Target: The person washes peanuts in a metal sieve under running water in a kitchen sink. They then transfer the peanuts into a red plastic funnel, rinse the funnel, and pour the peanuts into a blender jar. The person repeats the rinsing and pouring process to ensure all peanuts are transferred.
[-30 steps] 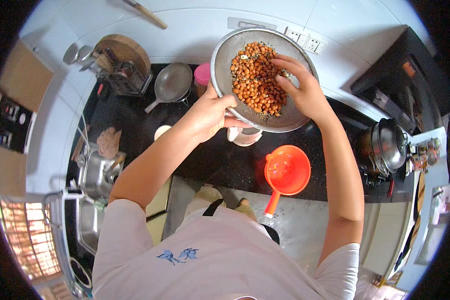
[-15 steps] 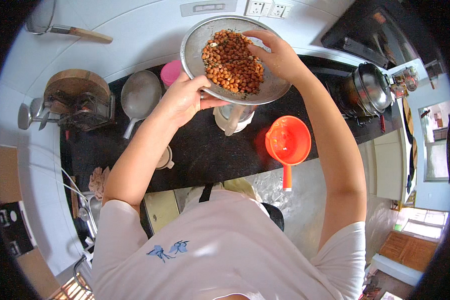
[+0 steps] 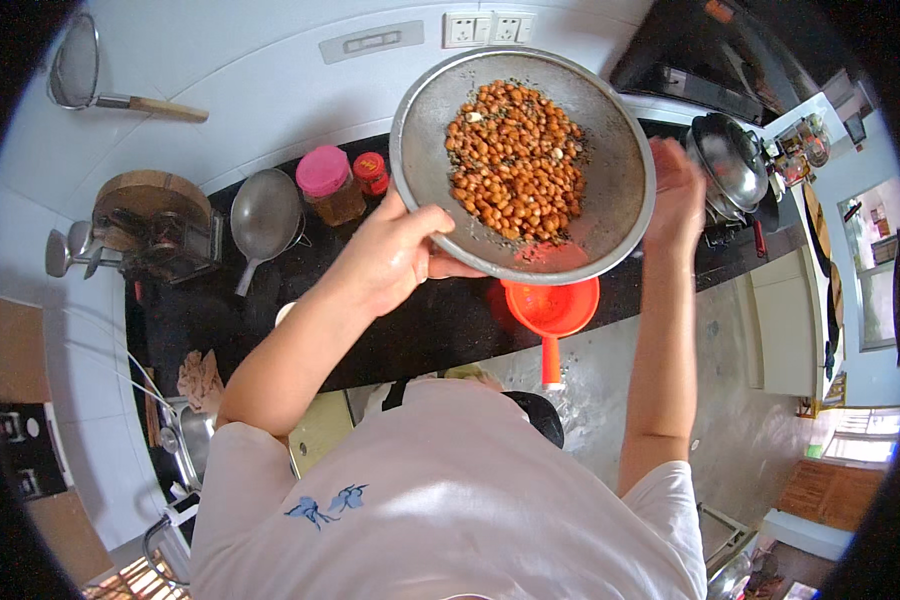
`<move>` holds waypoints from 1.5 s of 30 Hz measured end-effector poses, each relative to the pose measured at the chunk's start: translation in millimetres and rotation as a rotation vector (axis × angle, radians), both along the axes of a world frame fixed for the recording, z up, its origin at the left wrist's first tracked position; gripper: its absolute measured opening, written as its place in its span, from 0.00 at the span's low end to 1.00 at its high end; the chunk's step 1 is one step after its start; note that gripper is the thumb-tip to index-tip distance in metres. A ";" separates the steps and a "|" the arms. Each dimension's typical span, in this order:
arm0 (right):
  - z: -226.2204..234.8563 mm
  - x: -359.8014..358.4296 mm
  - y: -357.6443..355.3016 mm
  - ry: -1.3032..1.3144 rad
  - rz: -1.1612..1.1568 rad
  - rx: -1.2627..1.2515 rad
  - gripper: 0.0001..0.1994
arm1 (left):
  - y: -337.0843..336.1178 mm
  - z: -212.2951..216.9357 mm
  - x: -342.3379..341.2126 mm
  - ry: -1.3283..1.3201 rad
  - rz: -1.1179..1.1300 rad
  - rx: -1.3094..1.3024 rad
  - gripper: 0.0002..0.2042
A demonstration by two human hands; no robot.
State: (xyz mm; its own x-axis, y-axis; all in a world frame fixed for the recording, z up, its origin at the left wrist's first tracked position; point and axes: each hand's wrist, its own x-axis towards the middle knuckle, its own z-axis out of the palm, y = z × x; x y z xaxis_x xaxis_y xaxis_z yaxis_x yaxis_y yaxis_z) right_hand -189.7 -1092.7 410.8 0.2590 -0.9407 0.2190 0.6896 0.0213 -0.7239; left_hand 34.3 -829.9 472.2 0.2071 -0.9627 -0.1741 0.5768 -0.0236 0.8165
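My left hand (image 3: 395, 250) grips the left rim of a wide grey metal bowl (image 3: 610, 160), thumb on the inner side and fingers beneath. The bowl is held up over the counter, tilted toward me. Reddish-brown peanuts (image 3: 515, 165) are heaped inside, with small dark bits among them and along the wall. Just beyond the right rim is my right hand (image 3: 676, 195), blurred by motion; whether it touches the bowl I cannot tell. Partly hidden under the bowl's near edge, an orange dipper (image 3: 552, 310) points its handle toward me.
On the black counter (image 3: 410, 335), left of the bowl, stand a pink-lidded jar (image 3: 325, 178), a small red-lidded jar (image 3: 371, 172) and a grey strainer (image 3: 267, 215). A round wooden board (image 3: 155, 190) is farther left. To the right sits a lidded pot (image 3: 730, 165).
The bowl has shifted right and toward me, now overlapping the dipper. My right hand has left the peanuts and moved out past the right rim. My left hand keeps its hold.
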 end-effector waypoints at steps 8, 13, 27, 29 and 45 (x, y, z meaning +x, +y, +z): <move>23.0 56.4 117.6 -0.088 0.460 0.521 0.24 | 24.2 36.5 -12.1 0.074 0.223 0.045 0.21; 60.7 131.3 165.8 -0.401 1.119 0.601 0.22 | 112.9 80.5 4.9 0.225 0.347 -0.083 0.24; 61.4 226.3 262.0 0.197 1.840 -0.031 0.35 | 218.6 62.7 -112.1 -0.215 1.409 0.231 0.27; 34.5 244.3 287.7 0.499 1.758 -0.480 0.30 | 241.7 55.0 -112.0 -0.251 1.457 0.328 0.27; 39.2 267.7 380.7 0.475 1.880 -0.561 0.18 | 277.5 28.8 -138.4 -0.144 1.861 0.263 0.28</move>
State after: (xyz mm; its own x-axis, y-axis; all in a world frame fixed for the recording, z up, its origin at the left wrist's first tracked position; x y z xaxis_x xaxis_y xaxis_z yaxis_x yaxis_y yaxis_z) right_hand 78.0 -711.9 450.0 0.7593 0.6499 -0.0330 -0.1269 0.0981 -0.9870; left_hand -104.0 -552.3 501.0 0.8398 0.5222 -0.1487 -0.0534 0.3520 0.9345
